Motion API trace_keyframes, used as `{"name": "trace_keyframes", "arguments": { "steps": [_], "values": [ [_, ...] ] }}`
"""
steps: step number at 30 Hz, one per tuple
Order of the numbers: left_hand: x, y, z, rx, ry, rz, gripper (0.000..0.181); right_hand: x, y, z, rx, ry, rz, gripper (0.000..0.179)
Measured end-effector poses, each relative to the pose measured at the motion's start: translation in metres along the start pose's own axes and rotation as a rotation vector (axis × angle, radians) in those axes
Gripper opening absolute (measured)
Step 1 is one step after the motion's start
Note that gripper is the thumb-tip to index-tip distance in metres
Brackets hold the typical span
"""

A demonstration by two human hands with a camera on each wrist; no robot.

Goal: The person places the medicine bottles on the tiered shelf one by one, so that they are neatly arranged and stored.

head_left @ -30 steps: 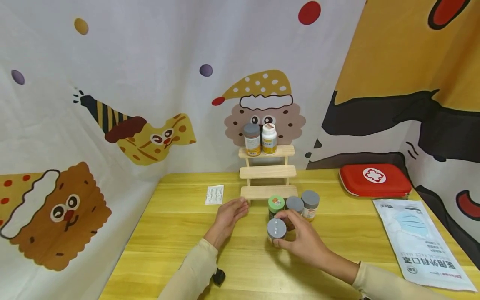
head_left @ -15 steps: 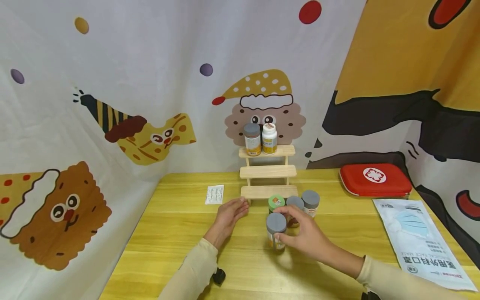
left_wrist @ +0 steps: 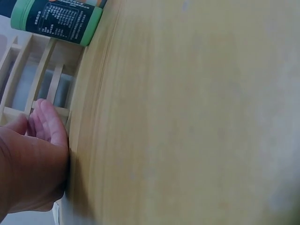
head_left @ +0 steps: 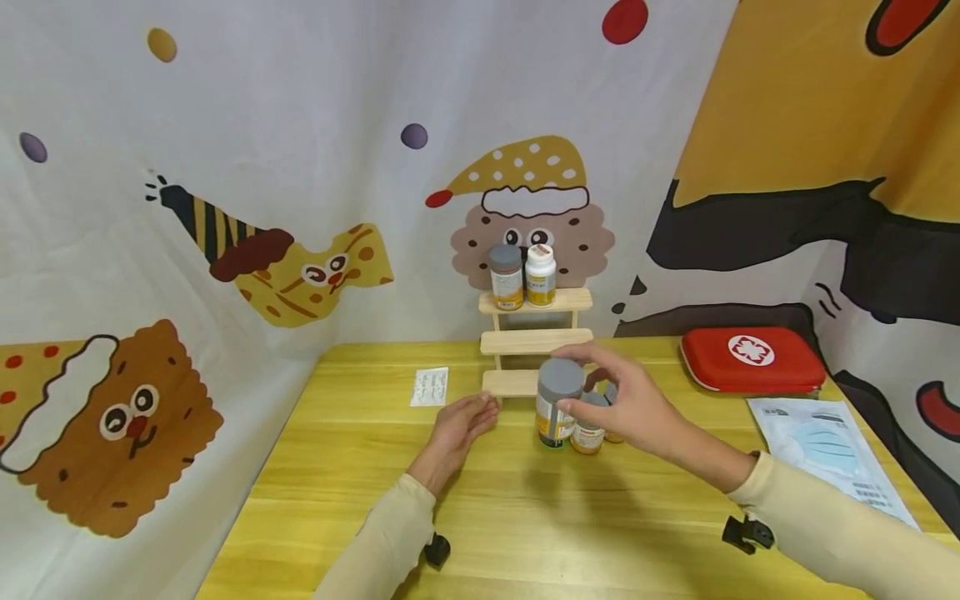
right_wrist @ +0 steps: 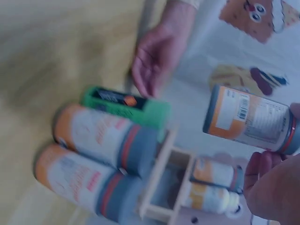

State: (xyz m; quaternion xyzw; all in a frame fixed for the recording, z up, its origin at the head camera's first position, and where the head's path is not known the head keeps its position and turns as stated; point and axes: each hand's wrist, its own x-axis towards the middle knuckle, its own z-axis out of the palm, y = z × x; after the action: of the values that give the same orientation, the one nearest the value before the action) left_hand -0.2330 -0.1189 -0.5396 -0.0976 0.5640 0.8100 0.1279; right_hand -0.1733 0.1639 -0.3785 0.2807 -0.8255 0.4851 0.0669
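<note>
Two hands are at work over the counter (head_left: 300,479). The right hand (head_left: 630,404) grips a gray-lidded supplement bottle (head_left: 551,406) between thumb and fingers, raised upright off the counter just in front of the lowest tier of a wooden display rack (head_left: 513,383). The left hand (head_left: 459,427) holds nothing; its fingers lie together, gently bent, by the left end of that tier, though whether they touch it cannot be told. Near the rack's right end stand a green-lidded jar (left_wrist: 61,21) and, right of it, two more gray-lidded bottles (right_wrist: 101,138) with orange-and-white labels. On the top tier, a gray-lidded bottle (head_left: 507,283) stands left of a white-capped bottle (head_left: 541,279). Left of the rack lies a printed paper slip (head_left: 429,387). Far right sits a red first-aid case (head_left: 720,358); nearer lies a face-mask packet (head_left: 825,446). Behind hangs a cartoon-printed cloth (head_left: 315,125).
</note>
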Motion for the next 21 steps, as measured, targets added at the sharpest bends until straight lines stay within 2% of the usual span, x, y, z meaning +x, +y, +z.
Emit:
{"name": "trace_keyframes", "arguments": {
  "steps": [6,10,14,21],
  "values": [
    [0.0,0.0,0.0,-0.015,0.001,-0.002,0.036,0.026,-0.006,-0.033,-0.017,0.004,0.006,0.054],
    [0.0,0.0,-0.001,-0.024,-0.008,-0.009,0.038,0.043,-0.006,-0.047,0.017,0.028,0.033,0.054],
    [0.0,0.001,-0.002,-0.029,-0.01,-0.012,0.039,0.058,-0.001,-0.055,0.053,0.07,0.064,0.055],
    [0.001,0.001,-0.002,-0.023,-0.021,-0.013,0.039,0.081,0.014,-0.062,0.054,0.148,0.086,0.055]
  ]
}}
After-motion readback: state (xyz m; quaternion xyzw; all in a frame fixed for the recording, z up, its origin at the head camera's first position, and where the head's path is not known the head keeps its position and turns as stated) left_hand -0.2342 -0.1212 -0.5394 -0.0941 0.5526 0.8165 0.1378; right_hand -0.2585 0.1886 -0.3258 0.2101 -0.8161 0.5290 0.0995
